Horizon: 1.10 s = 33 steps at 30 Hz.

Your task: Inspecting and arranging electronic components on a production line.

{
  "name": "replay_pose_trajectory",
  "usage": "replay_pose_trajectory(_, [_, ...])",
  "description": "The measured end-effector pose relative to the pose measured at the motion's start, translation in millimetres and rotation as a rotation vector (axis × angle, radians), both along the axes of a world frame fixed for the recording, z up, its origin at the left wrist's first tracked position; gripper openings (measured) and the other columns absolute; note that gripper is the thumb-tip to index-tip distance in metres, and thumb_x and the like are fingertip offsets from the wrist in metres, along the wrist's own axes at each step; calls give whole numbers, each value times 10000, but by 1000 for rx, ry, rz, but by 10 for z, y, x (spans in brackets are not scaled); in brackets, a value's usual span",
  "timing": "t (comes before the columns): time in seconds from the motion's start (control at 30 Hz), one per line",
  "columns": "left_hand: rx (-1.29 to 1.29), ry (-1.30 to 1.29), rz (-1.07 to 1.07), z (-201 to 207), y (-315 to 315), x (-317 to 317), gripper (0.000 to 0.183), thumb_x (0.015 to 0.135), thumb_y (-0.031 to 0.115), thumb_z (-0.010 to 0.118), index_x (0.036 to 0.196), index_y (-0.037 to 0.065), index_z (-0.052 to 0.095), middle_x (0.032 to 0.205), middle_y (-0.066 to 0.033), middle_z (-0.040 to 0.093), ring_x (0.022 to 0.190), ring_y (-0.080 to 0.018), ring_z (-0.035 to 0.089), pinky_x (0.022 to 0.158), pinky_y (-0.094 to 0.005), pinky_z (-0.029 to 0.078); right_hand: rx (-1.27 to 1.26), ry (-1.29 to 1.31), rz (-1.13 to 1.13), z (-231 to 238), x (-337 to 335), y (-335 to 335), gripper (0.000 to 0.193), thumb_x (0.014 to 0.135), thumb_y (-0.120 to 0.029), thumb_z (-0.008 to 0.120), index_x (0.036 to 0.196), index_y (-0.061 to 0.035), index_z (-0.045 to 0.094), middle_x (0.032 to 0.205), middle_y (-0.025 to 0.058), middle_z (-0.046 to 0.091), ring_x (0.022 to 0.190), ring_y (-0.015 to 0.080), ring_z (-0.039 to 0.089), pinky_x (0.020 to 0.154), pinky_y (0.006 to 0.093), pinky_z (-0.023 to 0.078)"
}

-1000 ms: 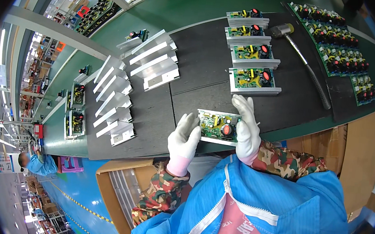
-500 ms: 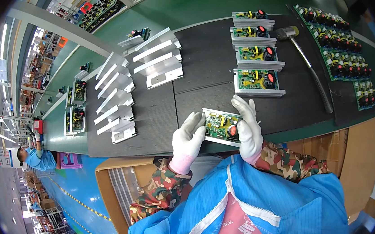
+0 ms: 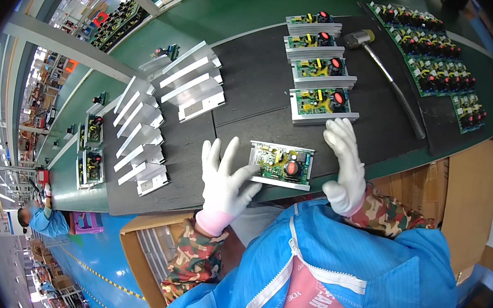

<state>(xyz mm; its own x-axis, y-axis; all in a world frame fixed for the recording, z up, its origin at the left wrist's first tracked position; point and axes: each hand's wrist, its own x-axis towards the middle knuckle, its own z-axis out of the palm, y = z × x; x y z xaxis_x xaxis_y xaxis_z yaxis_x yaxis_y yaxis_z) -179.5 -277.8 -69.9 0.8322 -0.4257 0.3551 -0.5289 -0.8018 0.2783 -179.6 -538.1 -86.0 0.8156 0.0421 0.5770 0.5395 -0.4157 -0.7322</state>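
Note:
A green circuit board in a silver metal bracket [image 3: 281,164] lies on the black mat near the bench's front edge. Its parts include a black round one with a red top. My left hand [image 3: 224,178], in a white glove, is open with fingers spread at the board's left end; a fingertip overlaps its edge, and I cannot tell whether it touches. To the right of the board, my gloved right hand [image 3: 345,166] is open too, fingers stretched out and a gap between it and the board. Beyond stands a row of similar bracketed boards [image 3: 320,100].
A mallet [image 3: 387,75] lies right of that row, beside panels of bare circuit boards [image 3: 431,53]. Bent silver brackets [image 3: 143,150] stand on the mat's left. An open cardboard box [image 3: 132,235] sits below the front edge. Another person [image 3: 47,218] works far left.
Both hands have come off the board and moved apart, the left one to the left and the right one to the right. The view has shifted slightly.

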Motion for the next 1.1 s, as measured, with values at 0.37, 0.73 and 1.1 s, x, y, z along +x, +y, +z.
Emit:
replay_pose_trajectory(0.37, [44, -38, -60, -135, -273, -115, 322, 738, 300, 783, 1010, 136, 727, 1399, -118, 539, 1364, -409, 379, 1195, -675, 167, -382, 77, -45, -129, -212, -116, 378, 733, -450, 806, 901, -124, 718, 973, 23, 637, 989, 225, 566, 974, 415, 406])
replay_pose_trajectory(0.73, [4, -71, -209, -98, -382, -54, 315, 737, 247, 752, 1024, 122, 725, 1393, -149, 519, 1306, -426, 409, 1149, -717, 210, -480, 77, 98, -212, -62, -191, 374, 741, -477, 797, 860, -132, 712, 902, 0, 622, 940, 213, 566, 923, 395, 398])
replay_pose_trajectory(1.1, [-208, -23, 148, -242, -303, -319, 627, 908, 335, 658, 1387, -40, 505, 1406, -235, 505, 1309, -476, 445, 1186, -658, 207, -381, 68, -60, -81, -136, -165, 450, 831, -460, 727, 1068, -78, 717, 1096, 60, 700, 1175, 285, 584, 1067, 442, 395])
